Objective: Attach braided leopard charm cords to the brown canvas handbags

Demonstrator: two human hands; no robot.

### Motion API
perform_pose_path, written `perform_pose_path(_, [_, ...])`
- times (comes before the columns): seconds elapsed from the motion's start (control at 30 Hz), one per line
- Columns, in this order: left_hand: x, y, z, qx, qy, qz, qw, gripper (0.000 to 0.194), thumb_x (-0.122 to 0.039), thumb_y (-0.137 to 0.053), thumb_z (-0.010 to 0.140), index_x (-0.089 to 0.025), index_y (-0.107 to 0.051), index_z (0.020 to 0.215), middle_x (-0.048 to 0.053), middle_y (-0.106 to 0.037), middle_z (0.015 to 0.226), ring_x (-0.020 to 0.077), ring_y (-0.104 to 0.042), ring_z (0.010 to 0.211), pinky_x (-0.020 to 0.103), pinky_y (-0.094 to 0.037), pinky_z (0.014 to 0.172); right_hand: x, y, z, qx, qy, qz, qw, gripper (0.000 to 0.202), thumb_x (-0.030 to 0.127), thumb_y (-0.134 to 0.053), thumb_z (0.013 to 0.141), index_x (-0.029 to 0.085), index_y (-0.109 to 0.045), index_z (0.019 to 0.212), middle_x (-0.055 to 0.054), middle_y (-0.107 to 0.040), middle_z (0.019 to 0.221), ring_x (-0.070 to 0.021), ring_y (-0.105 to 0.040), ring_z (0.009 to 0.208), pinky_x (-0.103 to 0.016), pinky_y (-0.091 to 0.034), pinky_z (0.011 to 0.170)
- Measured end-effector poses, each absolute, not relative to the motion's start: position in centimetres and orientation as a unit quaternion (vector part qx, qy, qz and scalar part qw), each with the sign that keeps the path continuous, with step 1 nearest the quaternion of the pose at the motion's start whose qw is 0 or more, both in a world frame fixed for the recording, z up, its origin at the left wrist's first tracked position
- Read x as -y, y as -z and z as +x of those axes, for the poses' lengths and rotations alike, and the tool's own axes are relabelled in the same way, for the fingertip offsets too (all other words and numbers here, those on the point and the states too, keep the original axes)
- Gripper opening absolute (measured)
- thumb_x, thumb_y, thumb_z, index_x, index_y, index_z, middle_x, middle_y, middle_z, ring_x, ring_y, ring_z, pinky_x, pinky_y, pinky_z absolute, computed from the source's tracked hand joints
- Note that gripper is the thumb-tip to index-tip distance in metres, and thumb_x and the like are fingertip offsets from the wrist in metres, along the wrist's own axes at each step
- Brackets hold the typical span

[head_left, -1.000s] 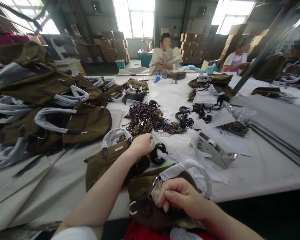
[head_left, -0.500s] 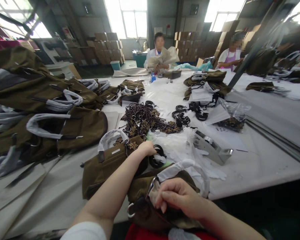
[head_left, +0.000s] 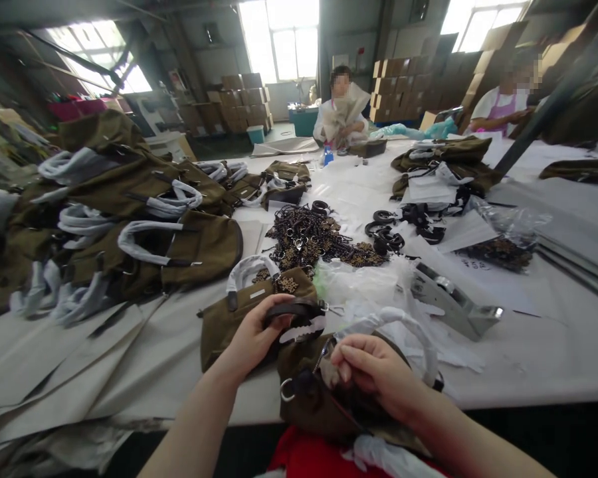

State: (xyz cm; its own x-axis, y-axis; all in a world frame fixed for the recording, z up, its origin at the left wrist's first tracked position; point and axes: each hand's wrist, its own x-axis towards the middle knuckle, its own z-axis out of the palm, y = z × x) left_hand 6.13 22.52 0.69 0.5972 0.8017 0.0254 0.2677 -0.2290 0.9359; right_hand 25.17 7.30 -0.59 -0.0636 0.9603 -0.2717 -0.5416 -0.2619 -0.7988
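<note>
My left hand (head_left: pixel 259 332) is closed round a coiled black strap (head_left: pixel 295 309) with a metal clip at its end and a whitish strip hanging in the coil. Beneath it, an olive handbag (head_left: pixel 224 325) lies on the table, a patterned brown charm (head_left: pixel 286 284) at its top edge. A second olive handbag (head_left: pixel 303 358) sits right in front of me, its zipped mouth open and its handle wrapped in white. Over that opening my right hand (head_left: pixel 373 372) is curled, fingertips pressed together; whatever they may pinch is hidden.
Several olive bags (head_left: pixel 204 239) are heaped on the left. Dark beaded chains with charms (head_left: pixel 303 239) lie mid-table, near more coiled black straps (head_left: pixel 383 232). A grey tape dispenser (head_left: pixel 453 302) stands right of crumpled white plastic (head_left: pixel 363 282). Across the table sits a co-worker (head_left: pixel 341 119) holding beige material.
My left hand has lifted the coiled black strap from beside the plastic and drawn it back toward me. My right hand stays at the bag's opening. The view has turned left.
</note>
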Motion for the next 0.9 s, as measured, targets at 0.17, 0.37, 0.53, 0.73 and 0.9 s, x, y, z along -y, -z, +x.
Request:
perform_pose_path(0.17, [-21.6,-0.5,4.6,-0.355,-0.273,0.733,0.513,0.032,-0.035,-0.061,0.086,-0.016,-0.065,0.112,0.007,-0.073,0.106,0.0206,-0.067,0.095,0.032,-0.052,0.090,-7.5,-0.2,24.8,0.254,-0.706,-0.393,0.532,0.032,0.043,-0.078,0.077,0.011,-0.072,0.076,-0.001,-0.060,0.057,-0.0077,-0.052,0.051,-0.018,-0.034,0.048])
perform_pose_path(0.37, [-21.3,-1.5,4.7,-0.316,-0.284,0.779,0.462,0.027,-0.030,-0.059,0.088,-0.016,-0.067,0.109,0.007,-0.073,0.105,0.0207,-0.067,0.097,0.031,-0.051,0.091,-7.6,-0.6,24.4,0.259,-0.693,-0.407,0.536,0.032,0.044,-0.078,0.077,0.012,-0.072,0.078,0.000,-0.061,0.059,-0.0093,-0.057,0.056,-0.020,-0.042,0.055])
perform_pose_path(0.53, [-21.1,-2.2,4.7,-0.275,-0.284,0.793,0.464,0.025,-0.027,-0.057,0.089,-0.017,-0.067,0.110,0.007,-0.073,0.103,0.0198,-0.068,0.095,0.028,-0.053,0.086,-7.5,-0.2,24.2,0.249,-0.671,-0.409,0.566,0.034,0.046,-0.077,0.077,0.013,-0.074,0.082,0.000,-0.063,0.062,-0.0080,-0.058,0.055,-0.018,-0.041,0.053])
perform_pose_path(0.73, [-21.1,-2.4,4.3,-0.263,-0.266,0.789,0.487,0.024,-0.028,-0.057,0.090,-0.017,-0.068,0.109,0.007,-0.074,0.101,0.0201,-0.068,0.093,0.027,-0.053,0.085,-7.3,0.1,24.1,0.269,-0.643,-0.413,0.586,0.035,0.049,-0.077,0.078,0.015,-0.074,0.083,0.001,-0.064,0.061,-0.0088,-0.060,0.057,-0.020,-0.043,0.057])
perform_pose_path(0.9, [-21.2,-2.4,4.6,-0.282,-0.271,0.771,0.503,0.025,-0.030,-0.058,0.089,-0.017,-0.068,0.108,0.007,-0.074,0.102,0.0214,-0.068,0.095,0.029,-0.053,0.087,-7.1,0.2,24.1,0.298,-0.628,-0.425,0.579,0.036,0.051,-0.074,0.080,0.015,-0.074,0.085,0.001,-0.065,0.062,-0.0071,-0.057,0.056,-0.019,-0.040,0.057])
